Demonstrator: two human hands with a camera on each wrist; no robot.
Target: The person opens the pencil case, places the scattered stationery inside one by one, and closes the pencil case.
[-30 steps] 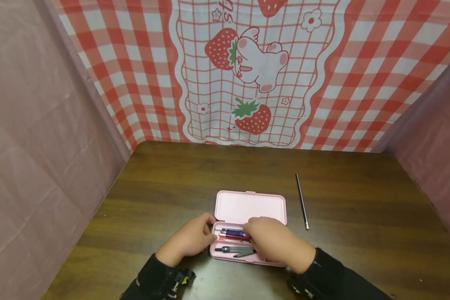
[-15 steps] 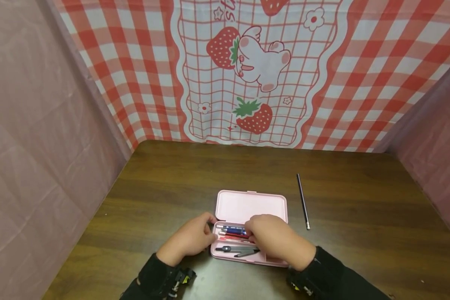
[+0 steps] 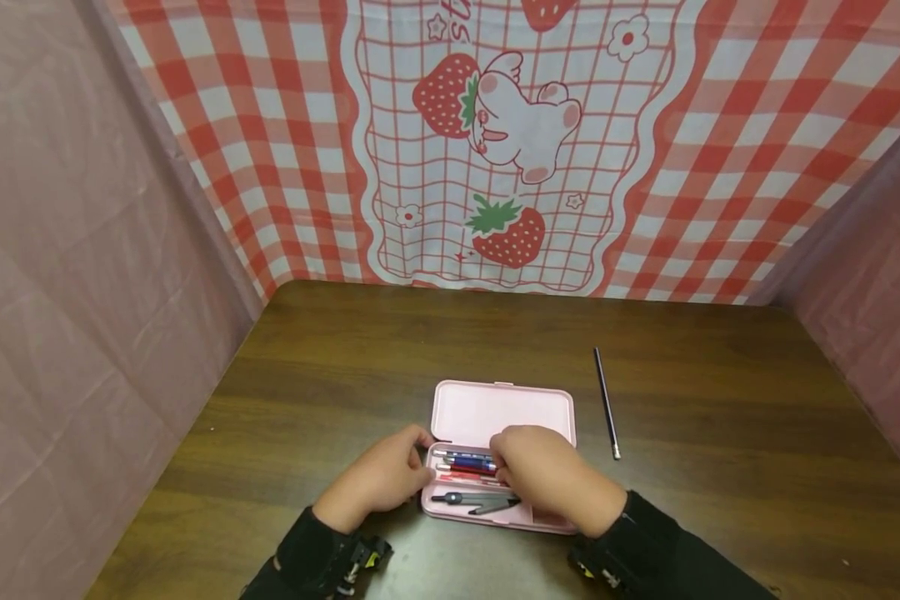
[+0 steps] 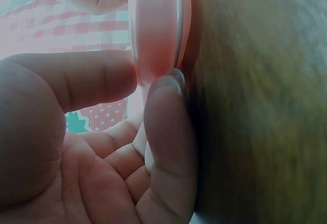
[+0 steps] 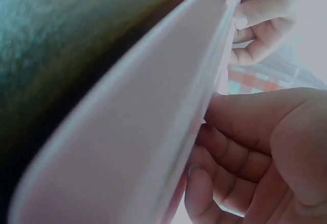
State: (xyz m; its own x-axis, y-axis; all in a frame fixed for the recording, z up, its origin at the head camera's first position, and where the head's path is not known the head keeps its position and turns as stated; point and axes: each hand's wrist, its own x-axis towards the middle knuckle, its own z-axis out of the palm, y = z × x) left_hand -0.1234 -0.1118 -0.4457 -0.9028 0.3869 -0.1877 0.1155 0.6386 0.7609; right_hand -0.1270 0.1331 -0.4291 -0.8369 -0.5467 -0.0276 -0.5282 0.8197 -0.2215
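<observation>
A pink pencil case [image 3: 450,515] lies with its lid [image 3: 502,412] folded back. My left hand [image 3: 378,471] holds the left end of the case; in the left wrist view, thumb and finger pinch its wall [image 4: 156,35]. Several pens [image 3: 467,463], blue and red among them, lie side by side in the far compartment. Over their right ends is my right hand [image 3: 543,467], fingers bent down into the case. The case wall hides its fingertips in the right wrist view, so I cannot tell whether they grip a pen. A grey compass [image 3: 476,499] occupies the near compartment.
To the right of the case, a dark pencil [image 3: 607,404] with a pale eraser end rests on the brown wooden table [image 3: 330,358]. A red-and-white checked cloth [image 3: 300,167] hangs behind the table, and pink cloth [image 3: 97,275] hangs at the sides.
My right hand has shifted slightly up and away over the pens, and more of the pens and compass shows. My left hand keeps its hold on the case end.
</observation>
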